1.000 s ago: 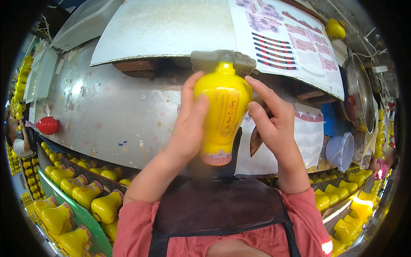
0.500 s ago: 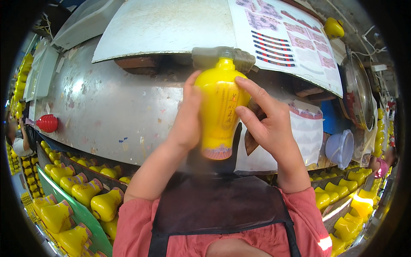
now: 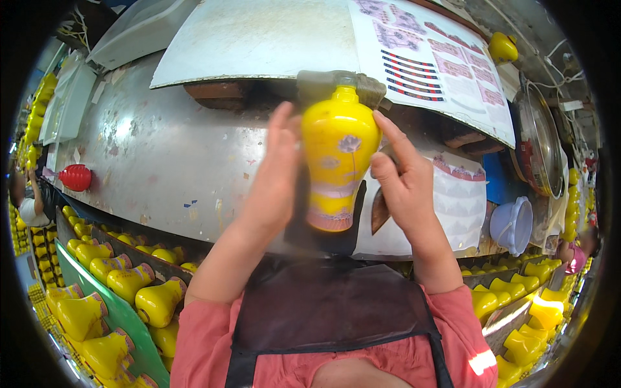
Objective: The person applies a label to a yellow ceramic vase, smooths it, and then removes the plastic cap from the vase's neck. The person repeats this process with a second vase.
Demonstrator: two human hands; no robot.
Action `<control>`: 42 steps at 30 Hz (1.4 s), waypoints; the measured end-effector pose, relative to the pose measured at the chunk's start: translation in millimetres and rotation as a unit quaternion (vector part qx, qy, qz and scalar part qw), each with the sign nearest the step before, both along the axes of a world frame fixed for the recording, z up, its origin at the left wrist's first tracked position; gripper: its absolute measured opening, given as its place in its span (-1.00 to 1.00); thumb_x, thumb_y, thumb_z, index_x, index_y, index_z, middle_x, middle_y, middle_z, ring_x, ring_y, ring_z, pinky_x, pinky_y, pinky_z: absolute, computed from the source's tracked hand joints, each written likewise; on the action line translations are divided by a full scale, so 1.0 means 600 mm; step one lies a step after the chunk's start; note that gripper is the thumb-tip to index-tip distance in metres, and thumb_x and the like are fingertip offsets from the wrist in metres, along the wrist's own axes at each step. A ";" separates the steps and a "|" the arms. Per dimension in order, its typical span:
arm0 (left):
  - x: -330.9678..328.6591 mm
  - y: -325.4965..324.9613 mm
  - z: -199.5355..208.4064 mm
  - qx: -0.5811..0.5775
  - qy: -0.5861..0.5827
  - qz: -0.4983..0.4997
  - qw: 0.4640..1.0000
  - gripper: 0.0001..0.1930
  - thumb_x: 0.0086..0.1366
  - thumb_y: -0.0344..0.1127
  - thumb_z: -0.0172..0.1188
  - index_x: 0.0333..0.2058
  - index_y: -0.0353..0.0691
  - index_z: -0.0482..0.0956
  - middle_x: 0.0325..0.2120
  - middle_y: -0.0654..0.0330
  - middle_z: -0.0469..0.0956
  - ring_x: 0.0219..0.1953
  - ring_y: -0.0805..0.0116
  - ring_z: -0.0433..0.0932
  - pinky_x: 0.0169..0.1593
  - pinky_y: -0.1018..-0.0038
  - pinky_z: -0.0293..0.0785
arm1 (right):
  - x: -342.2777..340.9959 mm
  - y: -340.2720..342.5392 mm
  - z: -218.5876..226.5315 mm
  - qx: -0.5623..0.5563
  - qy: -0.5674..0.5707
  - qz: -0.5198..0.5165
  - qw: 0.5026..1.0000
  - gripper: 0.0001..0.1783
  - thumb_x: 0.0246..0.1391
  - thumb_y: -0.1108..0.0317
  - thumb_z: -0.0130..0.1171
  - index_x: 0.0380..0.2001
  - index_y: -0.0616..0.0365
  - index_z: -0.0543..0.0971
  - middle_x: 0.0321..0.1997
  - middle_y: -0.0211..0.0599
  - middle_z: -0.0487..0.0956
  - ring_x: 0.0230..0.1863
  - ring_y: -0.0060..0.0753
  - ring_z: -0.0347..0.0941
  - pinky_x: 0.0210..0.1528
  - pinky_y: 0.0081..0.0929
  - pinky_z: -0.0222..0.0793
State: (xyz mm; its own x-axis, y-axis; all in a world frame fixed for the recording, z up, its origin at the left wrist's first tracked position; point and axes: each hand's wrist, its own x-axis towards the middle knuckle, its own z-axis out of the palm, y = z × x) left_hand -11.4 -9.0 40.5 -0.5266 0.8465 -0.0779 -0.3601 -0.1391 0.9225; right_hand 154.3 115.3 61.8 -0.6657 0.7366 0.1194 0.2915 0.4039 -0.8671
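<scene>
A glossy yellow bottle (image 3: 340,145) stands out in front of me, neck away, with purple lotus flowers and a patterned band at its base. Its neck meets a grey block (image 3: 372,90). Beside its left flank, my left hand (image 3: 277,171) has its fingers stretched out; motion blurs them, and a narrow gap appears between hand and bottle. At the bottle's right shoulder rests the index finger of my right hand (image 3: 409,184), the thumb just below. A brown wedge-shaped piece (image 3: 380,212) sticks out from behind that thumb, seemingly held by the other, hidden fingers.
A white board (image 3: 259,45) with printed decal sheets (image 3: 414,77) spans the far side. Another decal sheet (image 3: 453,207) lies right, near a pale bucket (image 3: 511,225) and a metal basin (image 3: 542,142). A red ribbed bottle (image 3: 76,177) sits left. Yellow bottles (image 3: 158,302) fill racks on both sides.
The bottle has turned about its length: lettering faced me before, lotus flowers now. My left hand has come away from its side; my right index finger has slid toward its right edge.
</scene>
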 end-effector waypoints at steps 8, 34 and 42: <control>0.014 -0.002 -0.007 0.032 -0.011 -0.049 0.998 -0.26 0.57 -0.14 0.01 0.51 -0.23 -0.15 0.41 -0.03 0.12 0.40 0.12 0.24 0.46 0.22 0.15 | -0.006 0.012 -0.014 -0.105 0.019 -0.002 0.994 -0.26 0.19 0.20 0.30 0.41 0.14 0.39 -0.51 -0.27 0.56 -0.56 -0.62 0.39 -0.44 -0.55 0.35; 0.020 0.028 -0.046 0.027 0.037 -0.045 0.998 0.01 0.36 -0.26 0.28 0.51 -0.16 -0.31 0.30 -0.11 0.25 0.29 0.09 0.40 0.34 0.18 0.37 | -0.014 0.020 0.015 0.059 -0.074 0.020 0.995 -0.23 0.08 0.21 0.43 0.35 0.14 0.44 -0.30 -0.16 0.66 -0.51 -0.46 0.49 -0.43 -0.48 0.41; 0.020 0.025 -0.049 0.023 0.009 -0.047 0.999 0.00 0.35 -0.31 0.26 0.52 -0.12 -0.31 0.32 -0.09 0.24 0.31 0.09 0.38 0.35 0.16 0.35 | -0.013 0.018 0.019 0.070 -0.090 0.021 0.993 -0.21 0.05 0.14 0.45 0.32 0.19 0.44 -0.24 0.06 0.70 -0.42 -0.08 0.67 -0.35 -0.29 0.55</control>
